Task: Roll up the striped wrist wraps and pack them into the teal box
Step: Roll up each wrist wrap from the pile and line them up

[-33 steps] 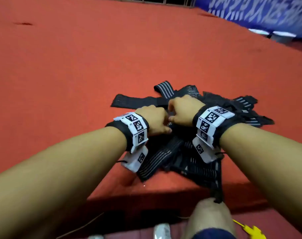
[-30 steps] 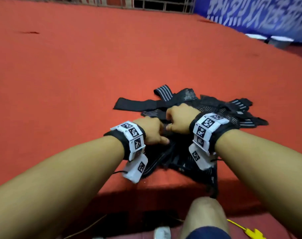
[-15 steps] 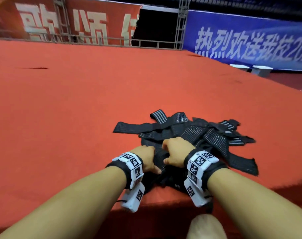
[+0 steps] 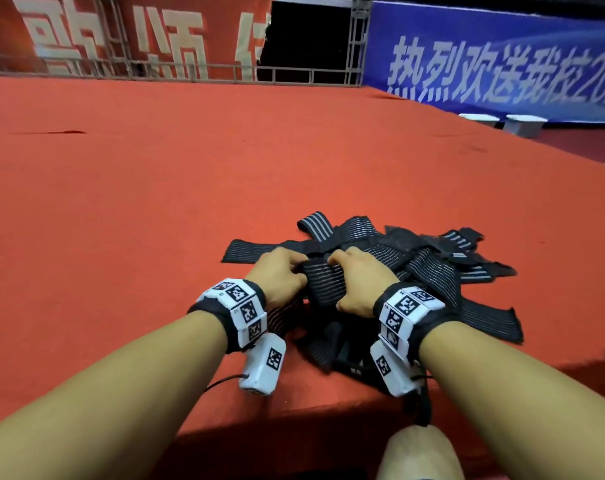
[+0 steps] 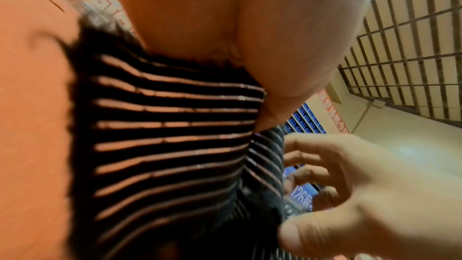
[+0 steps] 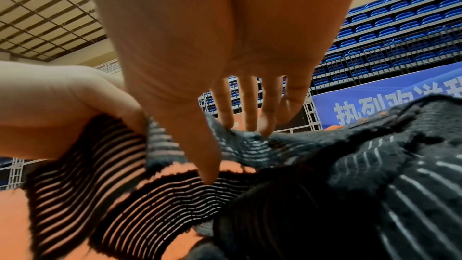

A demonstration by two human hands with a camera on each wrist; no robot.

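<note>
Both hands gripped one striped wrap (image 4: 323,284) atop the wrap pile (image 4: 429,268) near the red table (image 4: 138,209) edge: left hand (image 4: 277,275) pinching its end, right hand (image 4: 358,280) fingers curled onto it. Fingertips hidden from the head view; left wrist view blurred. Teal box out of view.

"热烈欢送我校" on blue banner (image 4: 502,64)

Black wristbands (image 4: 225,317) carry white blocks printed with square black-and-white markers.

Black wraps (image 4: 429,271) with thin grey stripes are seen on red carpet (image 4: 155,202); the banner (image 4: 502,64) is blue, lettered white.
</note>
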